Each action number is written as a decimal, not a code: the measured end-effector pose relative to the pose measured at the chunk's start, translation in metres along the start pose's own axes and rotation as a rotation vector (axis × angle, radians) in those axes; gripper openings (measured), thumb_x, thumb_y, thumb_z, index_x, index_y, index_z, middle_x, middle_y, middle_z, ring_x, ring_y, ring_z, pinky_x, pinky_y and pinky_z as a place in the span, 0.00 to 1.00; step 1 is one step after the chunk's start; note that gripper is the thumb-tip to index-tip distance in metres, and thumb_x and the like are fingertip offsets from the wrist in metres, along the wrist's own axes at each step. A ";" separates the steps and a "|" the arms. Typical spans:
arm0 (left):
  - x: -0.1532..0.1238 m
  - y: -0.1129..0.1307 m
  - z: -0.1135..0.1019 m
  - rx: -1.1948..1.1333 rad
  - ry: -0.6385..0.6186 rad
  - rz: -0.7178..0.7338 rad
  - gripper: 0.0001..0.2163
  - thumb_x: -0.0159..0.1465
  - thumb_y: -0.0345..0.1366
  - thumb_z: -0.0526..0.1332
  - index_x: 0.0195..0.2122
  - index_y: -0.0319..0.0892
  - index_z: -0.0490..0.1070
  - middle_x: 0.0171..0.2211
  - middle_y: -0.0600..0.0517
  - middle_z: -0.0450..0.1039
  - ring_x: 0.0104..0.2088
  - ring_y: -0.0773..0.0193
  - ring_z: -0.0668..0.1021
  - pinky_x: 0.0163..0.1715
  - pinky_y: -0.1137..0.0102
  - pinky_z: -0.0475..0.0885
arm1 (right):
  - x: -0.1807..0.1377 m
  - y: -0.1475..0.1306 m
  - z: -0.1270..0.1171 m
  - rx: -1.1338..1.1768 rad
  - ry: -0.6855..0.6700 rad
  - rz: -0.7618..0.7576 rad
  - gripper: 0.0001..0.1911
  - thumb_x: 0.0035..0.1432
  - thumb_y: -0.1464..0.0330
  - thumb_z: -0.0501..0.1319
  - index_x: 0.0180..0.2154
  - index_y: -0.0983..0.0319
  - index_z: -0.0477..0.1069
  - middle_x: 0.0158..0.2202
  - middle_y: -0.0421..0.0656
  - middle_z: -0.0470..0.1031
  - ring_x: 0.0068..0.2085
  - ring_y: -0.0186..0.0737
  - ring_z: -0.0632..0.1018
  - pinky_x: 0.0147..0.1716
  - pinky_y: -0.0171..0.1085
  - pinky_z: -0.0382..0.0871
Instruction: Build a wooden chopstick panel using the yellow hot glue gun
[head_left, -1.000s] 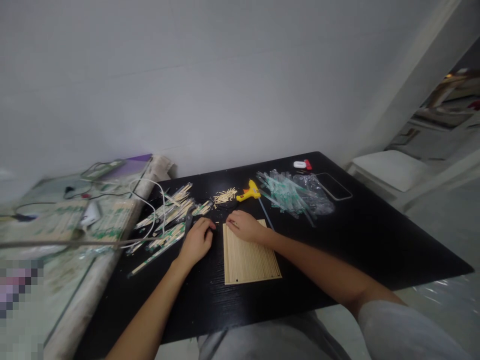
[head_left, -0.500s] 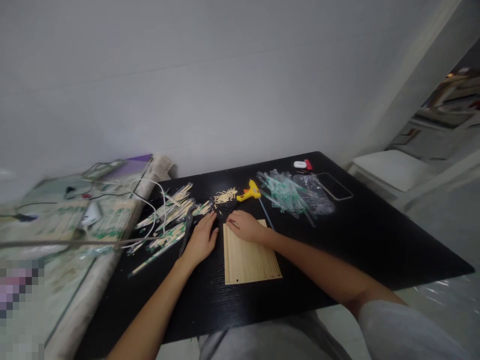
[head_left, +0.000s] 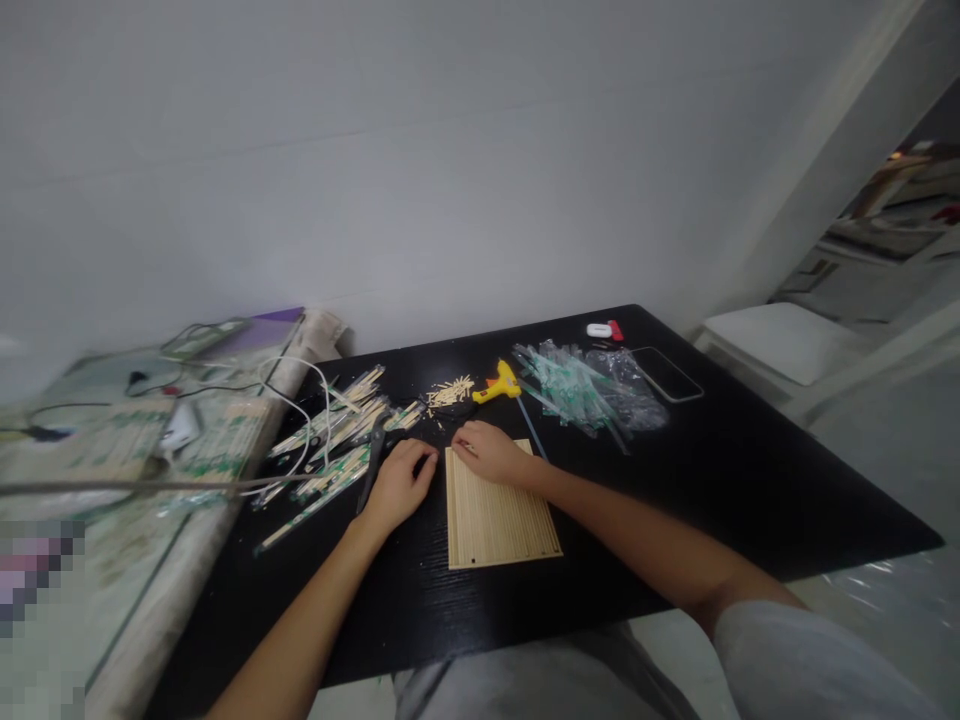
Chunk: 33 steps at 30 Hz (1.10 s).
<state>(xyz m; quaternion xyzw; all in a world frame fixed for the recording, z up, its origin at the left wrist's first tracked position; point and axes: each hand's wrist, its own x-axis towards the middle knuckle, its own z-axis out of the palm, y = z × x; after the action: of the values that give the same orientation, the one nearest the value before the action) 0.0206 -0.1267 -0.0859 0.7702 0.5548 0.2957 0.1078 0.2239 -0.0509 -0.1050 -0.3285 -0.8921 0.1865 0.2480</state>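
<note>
A flat mat of glued bamboo sticks (head_left: 499,510) lies on the black table (head_left: 675,480) in front of me. My right hand (head_left: 491,452) rests on the mat's far left corner, fingers curled down and pinched on a small stick piece. My left hand (head_left: 399,482) lies on the table just left of the mat, fingers curled with the fingertips drawn together near the mat's corner. Black pliers (head_left: 373,455) lie right beside my left hand. What the left fingers hold, if anything, is too small to see.
Wrapped chopsticks (head_left: 337,430) are piled at the left, with a white cable (head_left: 300,400) over them. Cut stick bits (head_left: 450,392) and a yellow glue gun (head_left: 499,385) lie behind the mat. Empty wrappers (head_left: 592,390), a phone (head_left: 667,372) and a white chair (head_left: 784,340) are to the right.
My left hand opened flat and reached forward half a second ago, then curled again and drew back toward the mat's corner. My right hand has stayed put.
</note>
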 end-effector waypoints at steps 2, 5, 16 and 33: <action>0.000 -0.001 0.001 -0.016 -0.014 0.009 0.09 0.72 0.35 0.55 0.40 0.44 0.75 0.40 0.47 0.79 0.45 0.54 0.78 0.49 0.59 0.74 | 0.000 0.000 0.000 0.000 0.000 -0.002 0.08 0.69 0.72 0.58 0.37 0.64 0.75 0.35 0.45 0.76 0.40 0.41 0.74 0.43 0.38 0.64; -0.001 -0.002 0.003 -0.041 -0.026 0.020 0.09 0.71 0.35 0.57 0.47 0.44 0.76 0.44 0.46 0.79 0.48 0.54 0.78 0.52 0.58 0.73 | 0.000 0.000 0.000 0.003 0.004 -0.003 0.08 0.69 0.72 0.58 0.37 0.64 0.75 0.35 0.45 0.76 0.40 0.41 0.74 0.43 0.38 0.64; -0.002 -0.005 0.004 -0.078 -0.014 0.059 0.10 0.70 0.33 0.59 0.48 0.45 0.77 0.46 0.47 0.77 0.49 0.55 0.79 0.53 0.58 0.74 | -0.001 0.000 0.000 0.008 0.007 -0.007 0.09 0.70 0.72 0.58 0.38 0.64 0.76 0.36 0.46 0.76 0.40 0.41 0.75 0.44 0.39 0.65; -0.001 -0.004 0.002 -0.101 -0.026 0.057 0.09 0.69 0.33 0.59 0.44 0.46 0.79 0.44 0.47 0.77 0.47 0.55 0.79 0.51 0.58 0.75 | 0.000 0.000 0.000 -0.002 0.006 -0.020 0.09 0.70 0.72 0.58 0.38 0.65 0.75 0.36 0.45 0.76 0.40 0.41 0.74 0.43 0.38 0.64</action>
<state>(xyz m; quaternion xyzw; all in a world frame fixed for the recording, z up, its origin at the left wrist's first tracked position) 0.0187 -0.1259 -0.0900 0.7829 0.5158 0.3163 0.1453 0.2244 -0.0510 -0.1047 -0.3201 -0.8949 0.1821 0.2520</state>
